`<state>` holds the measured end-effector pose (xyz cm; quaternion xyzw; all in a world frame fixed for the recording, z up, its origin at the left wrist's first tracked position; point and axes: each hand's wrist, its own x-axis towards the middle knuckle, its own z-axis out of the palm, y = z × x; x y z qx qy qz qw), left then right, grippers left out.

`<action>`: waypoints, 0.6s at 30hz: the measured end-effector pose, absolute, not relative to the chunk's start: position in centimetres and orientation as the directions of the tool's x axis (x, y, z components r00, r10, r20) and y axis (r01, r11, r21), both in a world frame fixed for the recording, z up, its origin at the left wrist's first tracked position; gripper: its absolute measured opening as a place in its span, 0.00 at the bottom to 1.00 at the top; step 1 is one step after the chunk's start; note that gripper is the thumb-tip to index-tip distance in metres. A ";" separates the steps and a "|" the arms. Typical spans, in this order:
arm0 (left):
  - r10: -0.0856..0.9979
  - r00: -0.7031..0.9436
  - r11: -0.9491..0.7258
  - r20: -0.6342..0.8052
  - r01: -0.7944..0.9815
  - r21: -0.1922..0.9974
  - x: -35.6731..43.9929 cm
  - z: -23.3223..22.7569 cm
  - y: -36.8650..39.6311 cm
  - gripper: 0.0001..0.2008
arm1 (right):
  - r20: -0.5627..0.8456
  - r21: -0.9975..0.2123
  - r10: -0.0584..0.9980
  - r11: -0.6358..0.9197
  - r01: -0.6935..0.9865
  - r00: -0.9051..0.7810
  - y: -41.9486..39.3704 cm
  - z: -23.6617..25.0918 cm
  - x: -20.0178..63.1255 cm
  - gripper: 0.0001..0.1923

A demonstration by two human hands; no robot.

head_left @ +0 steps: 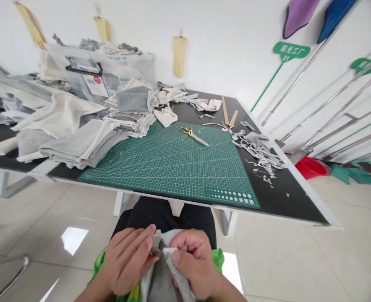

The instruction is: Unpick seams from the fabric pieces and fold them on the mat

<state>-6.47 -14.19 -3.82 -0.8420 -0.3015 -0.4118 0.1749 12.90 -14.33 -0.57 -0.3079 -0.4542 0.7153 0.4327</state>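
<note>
Here, both hands work low over the lap, in front of the near edge of the surface (294, 208), with a piece of grey cloth (162, 282) between them. The cloth lies over the person's lap, its upper edge raised between the hands. The right hand (194, 261) is curled, its thumb pressing the pale edge of the cloth against the bent fingers. The left hand (129, 261) has its upper fingers nearly straight and side by side, while the thumb side closes on a small dark object (155, 252), mostly hidden, so what it is cannot be told. Its tip points at the cloth edge held opposite.

On the surface lies a green cutting mat (173, 167), and on it a pair of gold-handled scissors (194, 136), blades toward the right. Stacked grey and cream fabric (131, 115) overlaps the mat's left side, with a clear plastic bin (135, 69), heaped with more cloth, behind. Along the mat's right side sit tangled grey offcuts (261, 153), near two wooden strips (225, 110). A pale yellow glove (180, 56) hangs on the wall beyond, and a red bucket (313, 167) stands on the floor right of the surface.
</note>
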 end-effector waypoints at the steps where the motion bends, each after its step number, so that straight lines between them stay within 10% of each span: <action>1: 0.363 0.477 -0.754 0.801 0.655 -0.049 -6.4 -3.8 -14.1 0.10 | -0.055 -0.913 0.898 -0.222 -0.342 -0.437 -14.3 -0.6 12.9 0.18; 12: 0.396 0.475 -0.758 0.786 0.652 -0.013 -6.6 -3.8 -14.3 0.12 | -0.066 -0.901 0.899 -0.240 -0.361 -0.433 -14.2 -0.4 12.8 0.19; 18: 0.611 0.283 -0.710 0.740 0.608 0.354 -5.6 -2.4 -14.3 0.12 | 0.013 -0.841 0.927 -0.193 -0.505 -0.376 -14.0 -1.7 12.7 0.19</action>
